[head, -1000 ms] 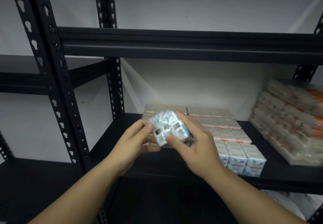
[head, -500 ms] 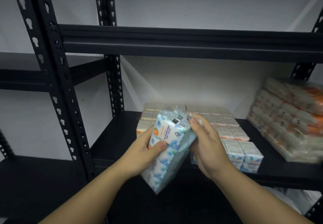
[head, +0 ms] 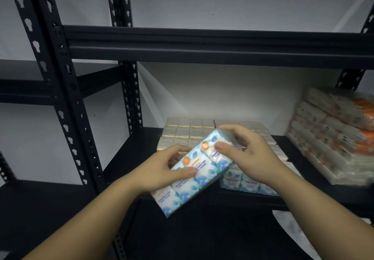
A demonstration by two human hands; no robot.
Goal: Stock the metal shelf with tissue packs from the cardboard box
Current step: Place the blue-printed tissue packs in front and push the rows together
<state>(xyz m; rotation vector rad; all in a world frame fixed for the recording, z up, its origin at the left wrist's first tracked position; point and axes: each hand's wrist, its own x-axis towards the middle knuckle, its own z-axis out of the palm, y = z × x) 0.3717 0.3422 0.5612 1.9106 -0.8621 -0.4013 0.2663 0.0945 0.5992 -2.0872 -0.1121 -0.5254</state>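
At centre frame, the left hand (head: 162, 170) is gripping the tilted tissue pack's (head: 194, 174) lower-left end while the right hand (head: 249, 154), nearer the metal shelf (head: 129, 154), is gripping its upper-right end, its long axis pointing toward the stocked packs (head: 190, 132).

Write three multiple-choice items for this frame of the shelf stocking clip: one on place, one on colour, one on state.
1. Where is the stack of orange-marked packs?
A. right end of the shelf
B. left end of the shelf
C. on the floor

2. What colour is the shelf frame?
A. white
B. black
C. red

3. How is the tissue pack held?
A. by the left hand alone
B. lying free on the shelf
C. by both hands

Answers:
1 A, the stack sits at the far right of the shelf board.
2 B, posts and beams are black.
3 C, the left hand and the right hand both grip the tilted pack.
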